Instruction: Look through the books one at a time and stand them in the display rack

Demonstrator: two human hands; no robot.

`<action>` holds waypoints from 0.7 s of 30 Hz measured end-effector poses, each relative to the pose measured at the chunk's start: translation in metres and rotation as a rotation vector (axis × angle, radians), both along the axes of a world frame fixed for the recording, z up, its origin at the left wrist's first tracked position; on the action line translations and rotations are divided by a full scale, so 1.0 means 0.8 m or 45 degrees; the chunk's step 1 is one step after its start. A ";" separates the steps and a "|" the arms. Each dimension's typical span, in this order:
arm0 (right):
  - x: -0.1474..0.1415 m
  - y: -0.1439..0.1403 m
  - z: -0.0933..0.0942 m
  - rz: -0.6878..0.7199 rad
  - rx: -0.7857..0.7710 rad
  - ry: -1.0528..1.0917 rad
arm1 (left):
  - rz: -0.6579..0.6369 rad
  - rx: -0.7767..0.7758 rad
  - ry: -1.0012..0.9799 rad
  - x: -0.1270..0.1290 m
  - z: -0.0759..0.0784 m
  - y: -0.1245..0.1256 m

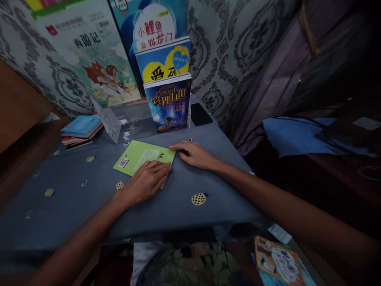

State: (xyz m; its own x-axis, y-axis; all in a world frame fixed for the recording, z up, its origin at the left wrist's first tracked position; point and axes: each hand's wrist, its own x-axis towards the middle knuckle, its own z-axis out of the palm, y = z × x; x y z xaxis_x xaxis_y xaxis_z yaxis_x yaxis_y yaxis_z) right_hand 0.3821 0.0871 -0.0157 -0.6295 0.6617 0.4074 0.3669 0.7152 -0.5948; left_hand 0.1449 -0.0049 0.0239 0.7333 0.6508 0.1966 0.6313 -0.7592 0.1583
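Observation:
A thin light-green book (137, 154) lies flat on the table with its barcode side up. My left hand (149, 178) rests flat on the book's near right part, fingers stretched out and covering that corner area. At the far right corner of the book, my right hand (192, 154) touches the edge with its fingertips. Its fingers are extended, the thumb sits apart below them, and nothing is held. Just behind the book stands a clear acrylic book rack (127, 117) with upright books in it, a dark blue one (170, 109) at the front.
A small stack of books (81, 126) lies at the table's left. Behind the rack's right end is a black phone (201, 114). A large illustrated book (98, 59) leans at the back. Below the table's right front edge lie more books (278, 260). Patterned curtain hangs behind.

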 end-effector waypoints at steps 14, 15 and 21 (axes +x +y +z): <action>0.002 -0.011 0.001 0.000 0.082 -0.074 | -0.040 0.083 0.043 0.010 -0.005 0.020; 0.002 -0.013 0.002 0.001 0.108 -0.104 | -0.044 0.065 0.030 0.005 -0.004 0.009; -0.004 -0.023 0.005 0.026 0.227 -0.192 | -0.031 -0.009 0.008 -0.038 0.000 -0.042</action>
